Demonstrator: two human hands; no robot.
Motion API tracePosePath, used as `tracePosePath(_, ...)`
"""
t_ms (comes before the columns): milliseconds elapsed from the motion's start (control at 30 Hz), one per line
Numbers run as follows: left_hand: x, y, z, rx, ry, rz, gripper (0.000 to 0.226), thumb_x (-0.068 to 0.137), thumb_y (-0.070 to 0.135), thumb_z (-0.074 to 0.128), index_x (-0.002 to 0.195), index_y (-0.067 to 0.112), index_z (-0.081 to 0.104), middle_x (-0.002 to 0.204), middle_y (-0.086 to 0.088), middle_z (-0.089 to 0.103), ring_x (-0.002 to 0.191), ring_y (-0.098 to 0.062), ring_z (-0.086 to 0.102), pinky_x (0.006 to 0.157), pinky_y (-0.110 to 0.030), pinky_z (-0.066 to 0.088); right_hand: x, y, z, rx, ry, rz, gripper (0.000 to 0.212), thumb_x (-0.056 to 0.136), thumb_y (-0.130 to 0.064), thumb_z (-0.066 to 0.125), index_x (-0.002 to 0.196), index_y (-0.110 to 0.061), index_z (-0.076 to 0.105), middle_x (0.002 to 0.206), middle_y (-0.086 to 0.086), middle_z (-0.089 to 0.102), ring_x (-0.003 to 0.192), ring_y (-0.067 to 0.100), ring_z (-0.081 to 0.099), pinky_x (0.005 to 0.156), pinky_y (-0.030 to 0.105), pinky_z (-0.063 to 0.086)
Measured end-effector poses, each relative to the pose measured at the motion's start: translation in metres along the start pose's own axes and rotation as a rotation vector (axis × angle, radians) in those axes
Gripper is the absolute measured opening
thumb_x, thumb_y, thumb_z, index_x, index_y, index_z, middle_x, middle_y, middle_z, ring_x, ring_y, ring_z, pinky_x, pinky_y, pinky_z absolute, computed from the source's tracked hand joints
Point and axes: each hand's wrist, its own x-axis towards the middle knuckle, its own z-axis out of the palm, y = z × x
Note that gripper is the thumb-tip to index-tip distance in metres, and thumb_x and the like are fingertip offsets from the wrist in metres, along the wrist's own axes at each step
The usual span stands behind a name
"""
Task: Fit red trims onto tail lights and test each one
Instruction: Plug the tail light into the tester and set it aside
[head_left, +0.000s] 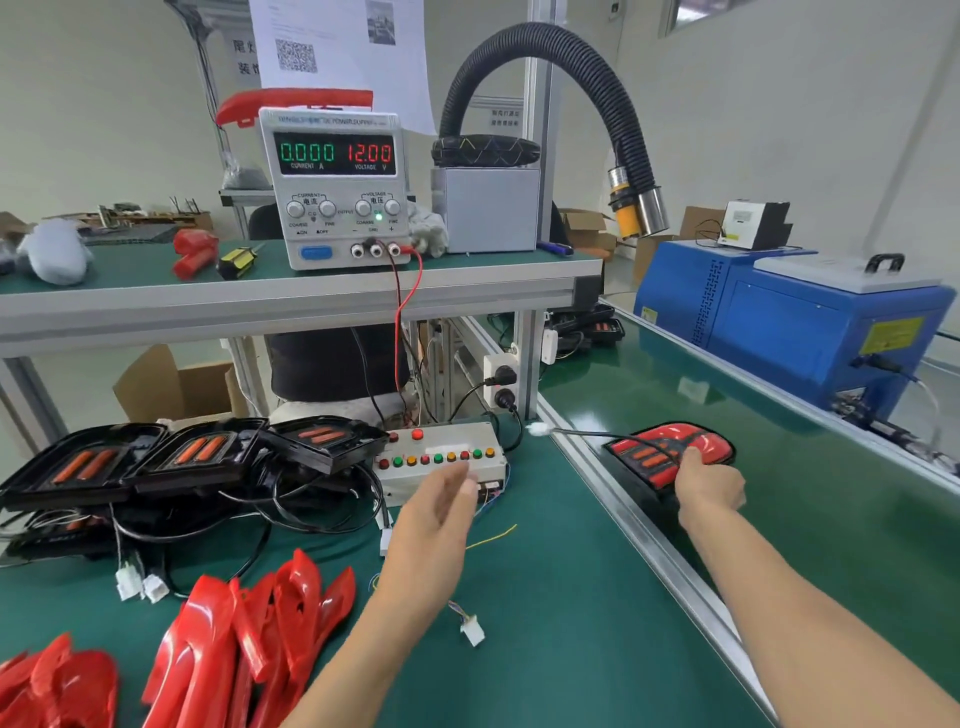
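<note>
Nearest, at the front left corner of the green bench, a heap of red trims (249, 639) is piled, with loose white plugs (140, 584) on black cables just behind it. Another small white plug (471, 631) lies alone on the mat near the front middle. Above the middle of the bench the left hand (441, 512) is held with fingers straight and loose, gripping nothing, its tips blurred just in front of the button box (441, 460). Across the metal rail, on the green belt to the right, a tail light with its red trim fitted (670, 449) is held at its near edge by the right hand (709, 480), whose fingers are curled round it. Its cable and white connector (540, 429) trail back over the rail toward the box.

Judging by this, a finished unit is being set down on the belt. It is best laid flat, well inside the rail, and the trailing cable drawn fully onto the belt so that nothing snags.

Further back along the left edge, three bare black tail lights (197, 457) are waiting. On the raised shelf behind, a power supply (335, 187) is lit.
</note>
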Motion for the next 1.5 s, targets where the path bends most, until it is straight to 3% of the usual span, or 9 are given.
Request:
tracePosePath(233, -0.047, 0.001, -0.020, 0.069, -0.219, 0.045, 0.025, 0.091, 0.046, 0.050, 0.104, 0.053, 0.071, 0.090, -0.004, 0.070, 0.087, -0.010, 0.057, 0.080, -0.018, 0.045, 0.029, 0.002, 0.026, -0.042, 0.041, 0.108, 0.062, 0.098, -0.034, 0.063, 0.134, 0.015, 0.049, 0.134, 0.034, 0.058, 0.120, 0.047, 0.061, 0.103, 0.051, 0.048)
tracePosePath(500, -0.051, -0.008, -0.014, 0.097, -0.267, -0.009, 0.026, 0.089, 0.046, 0.049, 0.103, 0.053, 0.070, 0.104, 0.015, 0.076, 0.105, -0.020, 0.068, 0.098, -0.033, 0.052, 0.041, 0.001, 0.039, -0.113, -0.045, 0.000, 0.064, 0.096, -0.041, 0.065, 0.131, 0.010, 0.052, 0.130, 0.030, 0.061, 0.112, 0.045, 0.063, 0.089, 0.046, 0.052)
tracePosePath(600, -0.051, -0.014, -0.008, 0.069, -0.286, -0.035, 0.025, 0.089, 0.044, 0.050, 0.103, 0.051, 0.070, 0.108, 0.017, 0.075, 0.108, -0.008, 0.069, 0.101, -0.035, 0.053, 0.048, 0.004, 0.042, -0.093, -0.130, 0.037, 0.061, 0.095, -0.043, 0.067, 0.126, 0.008, 0.057, 0.123, 0.028, 0.066, 0.101, 0.042, 0.068, 0.087, 0.048, 0.057)
tracePosePath(733, -0.052, -0.022, -0.003, 0.069, -0.300, -0.054, 0.024, 0.090, 0.043, 0.051, 0.102, 0.053, 0.069, 0.108, 0.021, 0.075, 0.110, 0.003, 0.066, 0.105, -0.028, 0.049, 0.055, 0.010, 0.045, -0.039, -0.197, 0.068, 0.050, 0.096, -0.039, 0.067, 0.117, 0.005, 0.058, 0.086, 0.019, 0.067, 0.055, 0.027, 0.058, 0.052, 0.035, 0.049)
tracePosePath(900, -0.054, -0.021, 0.000, 0.075, -0.303, -0.054, 0.023, 0.089, 0.044, 0.051, 0.101, 0.055, 0.068, 0.107, 0.023, 0.074, 0.108, 0.005, 0.066, 0.099, -0.019, 0.049, 0.049, 0.009, 0.048, -0.109, -0.177, 0.037, 0.063, 0.102, -0.050, 0.050, 0.126, 0.008, 0.055, 0.105, 0.022, 0.067, 0.067, 0.031, 0.067, 0.057, 0.040, 0.055)
tracePosePath(1033, -0.057, -0.019, -0.002, 0.063, -0.288, -0.067, 0.022, 0.093, 0.039, 0.054, 0.099, 0.043, 0.074, 0.105, 0.021, 0.075, 0.106, 0.004, 0.067, 0.095, -0.016, 0.049, 0.035, 0.014, 0.046, -0.388, -0.007, -0.132, 0.077, 0.101, -0.059, 0.043, 0.140, 0.007, 0.035, 0.132, 0.031, 0.051, 0.112, 0.049, 0.059, 0.083, 0.047, 0.046)
tracePosePath(1233, -0.064, -0.016, -0.011, 0.071, -0.284, -0.105, 0.018, 0.100, 0.029, 0.056, 0.103, 0.030, 0.074, 0.104, 0.019, 0.076, 0.106, 0.004, 0.067, 0.093, -0.012, 0.048, -0.012, 0.034, 0.031, -0.607, 0.070, -0.602, 0.073, 0.097, -0.050, 0.053, 0.148, 0.000, 0.034, 0.146, 0.029, 0.039, 0.131, 0.045, 0.040, 0.106, 0.057, 0.030)
tracePosePath(1400, -0.069, -0.014, -0.023, 0.123, -0.180, -0.143, 0.018, 0.085, 0.042, 0.056, 0.094, 0.045, 0.071, 0.094, 0.015, 0.077, 0.096, -0.012, 0.072, 0.096, -0.034, 0.055, -0.089, 0.061, 0.022, -0.375, -0.114, -0.949, 0.041, 0.091, -0.016, 0.071, 0.128, 0.001, 0.061, 0.130, 0.021, 0.057, 0.122, 0.041, 0.050, 0.100, 0.055, 0.040)
tracePosePath(1500, -0.070, -0.014, -0.040, 0.120, -0.083, -0.167, 0.015, 0.084, 0.041, 0.056, 0.090, 0.047, 0.068, 0.085, 0.010, 0.077, 0.084, -0.012, 0.072, 0.089, -0.045, 0.056, -0.151, 0.082, 0.013, -0.246, -0.447, -0.907, 0.023, 0.096, -0.016, 0.066, 0.118, -0.016, 0.066, 0.108, -0.002, 0.061, 0.099, 0.007, 0.058, 0.086, 0.036, 0.049)
